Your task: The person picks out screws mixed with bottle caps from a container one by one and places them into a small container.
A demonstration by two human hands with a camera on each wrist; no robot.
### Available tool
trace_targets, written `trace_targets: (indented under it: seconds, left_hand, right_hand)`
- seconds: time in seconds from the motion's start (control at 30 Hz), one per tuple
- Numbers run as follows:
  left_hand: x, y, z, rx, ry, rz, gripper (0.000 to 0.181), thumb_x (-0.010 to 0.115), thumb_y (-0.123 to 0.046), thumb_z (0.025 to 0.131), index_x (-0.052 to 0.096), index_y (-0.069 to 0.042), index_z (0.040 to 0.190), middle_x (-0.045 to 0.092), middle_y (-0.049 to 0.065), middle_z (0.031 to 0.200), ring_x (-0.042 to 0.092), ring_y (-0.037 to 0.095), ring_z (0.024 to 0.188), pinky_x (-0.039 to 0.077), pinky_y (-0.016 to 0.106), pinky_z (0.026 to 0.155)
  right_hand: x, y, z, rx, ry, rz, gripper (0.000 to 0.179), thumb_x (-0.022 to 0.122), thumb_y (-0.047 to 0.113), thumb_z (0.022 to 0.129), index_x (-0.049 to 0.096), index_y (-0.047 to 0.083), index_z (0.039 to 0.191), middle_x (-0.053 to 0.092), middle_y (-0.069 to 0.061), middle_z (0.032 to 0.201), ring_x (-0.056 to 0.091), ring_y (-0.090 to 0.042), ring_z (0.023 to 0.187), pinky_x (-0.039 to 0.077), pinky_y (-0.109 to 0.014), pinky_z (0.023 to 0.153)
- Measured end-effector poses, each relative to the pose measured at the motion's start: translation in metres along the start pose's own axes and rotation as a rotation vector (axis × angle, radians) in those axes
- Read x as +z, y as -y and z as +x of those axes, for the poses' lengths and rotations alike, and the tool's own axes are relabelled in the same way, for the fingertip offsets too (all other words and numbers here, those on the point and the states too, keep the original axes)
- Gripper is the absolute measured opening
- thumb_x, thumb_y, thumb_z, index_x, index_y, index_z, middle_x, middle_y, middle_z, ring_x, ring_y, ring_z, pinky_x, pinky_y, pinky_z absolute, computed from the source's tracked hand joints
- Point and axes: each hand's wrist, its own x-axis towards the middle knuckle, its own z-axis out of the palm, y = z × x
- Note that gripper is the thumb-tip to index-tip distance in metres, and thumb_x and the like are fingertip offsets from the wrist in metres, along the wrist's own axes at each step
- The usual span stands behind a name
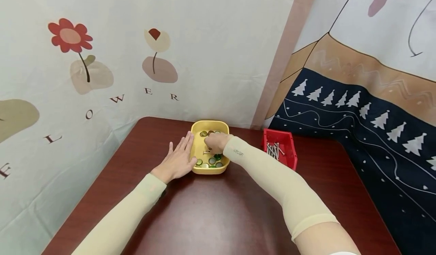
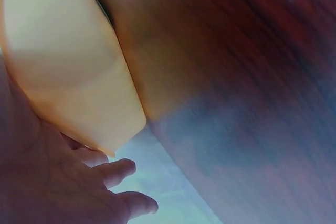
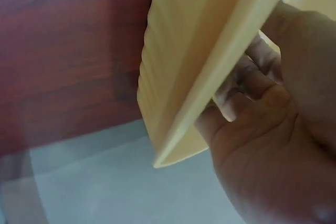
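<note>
A yellow plastic tray (image 1: 210,171) stands on the table with several bottle caps (image 1: 212,160) inside, green, gold and silvery. My left hand (image 1: 178,158) lies along its left side, fingers straight and spread, touching the rim. From the right, my right hand (image 1: 216,142) reaches into the tray with curled fingers. A small metal screw (image 1: 206,152) sticks out at its fingertips, seemingly pinched there; part of it is hidden under the hand. In the right wrist view the right fingers (image 3: 257,82) bend behind the tray wall (image 3: 173,51), their tips hidden.
A red bin (image 1: 289,149) to the right holds several long metal screws (image 1: 273,150), partly behind the right forearm. Dark reddish-brown wooden table (image 1: 211,217) lies beneath. A printed cloth (image 1: 218,58) hangs behind the table's back edge, with a dark blue part on the right.
</note>
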Motion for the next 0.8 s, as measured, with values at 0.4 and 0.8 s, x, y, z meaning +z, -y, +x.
trace_targets:
  seconds: [0.4, 0.8]
  left_hand:
    - [0.001, 0.003, 0.001, -0.003, -0.003, -0.013, 0.092, 0.051, -0.038, 0.115, 0.007, 0.0, 0.187, -0.002, 0.015, 0.199, 0.019, 0.049, 0.182, 0.009, 0.088, 0.139]
    - [0.001, 0.004, 0.004, 0.001, -0.003, -0.003, 0.092, 0.051, -0.038, 0.115, 0.006, -0.001, 0.187, -0.002, 0.016, 0.199, 0.02, 0.049, 0.182, 0.01, 0.088, 0.138]
  right_hand:
    - [-0.023, 0.01, -0.057, -0.106, -0.159, 0.159, 0.022, 0.066, 0.026, 0.12, 0.075, 0.011, 0.106, 0.073, -0.001, 0.086, 0.065, -0.014, 0.077, 0.059, -0.032, 0.077]
    - [-0.028, 0.01, -0.085, -0.071, -0.359, 0.427, 0.018, 0.073, 0.017, 0.117, 0.08, 0.003, 0.126, 0.086, -0.011, 0.112, 0.075, -0.012, 0.084, 0.062, -0.027, 0.081]
